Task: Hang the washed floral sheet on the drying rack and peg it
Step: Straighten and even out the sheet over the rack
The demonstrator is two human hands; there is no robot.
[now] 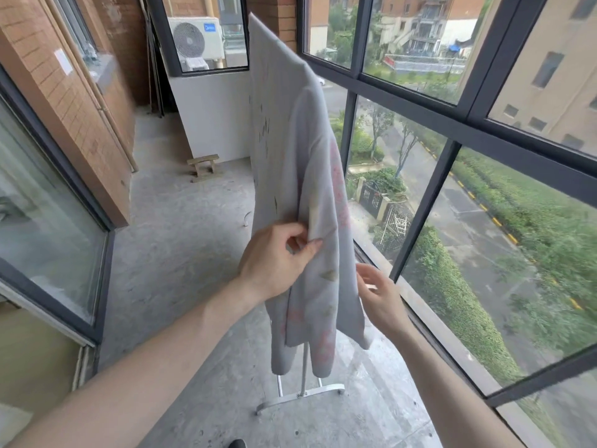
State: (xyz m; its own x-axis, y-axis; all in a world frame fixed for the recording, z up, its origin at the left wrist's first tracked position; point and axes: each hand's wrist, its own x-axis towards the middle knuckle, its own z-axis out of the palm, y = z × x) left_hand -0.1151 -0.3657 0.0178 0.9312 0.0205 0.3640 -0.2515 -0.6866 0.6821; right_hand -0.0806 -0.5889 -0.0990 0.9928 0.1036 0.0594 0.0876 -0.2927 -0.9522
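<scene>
The pale grey floral sheet hangs draped over the drying rack, its top rail hidden under the cloth. Faint pink and tan prints show on the fabric. Only the rack's metal foot and post show below the hem. My left hand pinches a fold of the sheet's near edge between thumb and fingers. My right hand is on the window side of the sheet, fingers spread and relaxed, its fingertips at the cloth's edge. No pegs are visible.
A wall of dark-framed windows runs along the right, close to the rack. A small wooden stool stands on the concrete floor by a white low wall. A brick wall and glass door line the left.
</scene>
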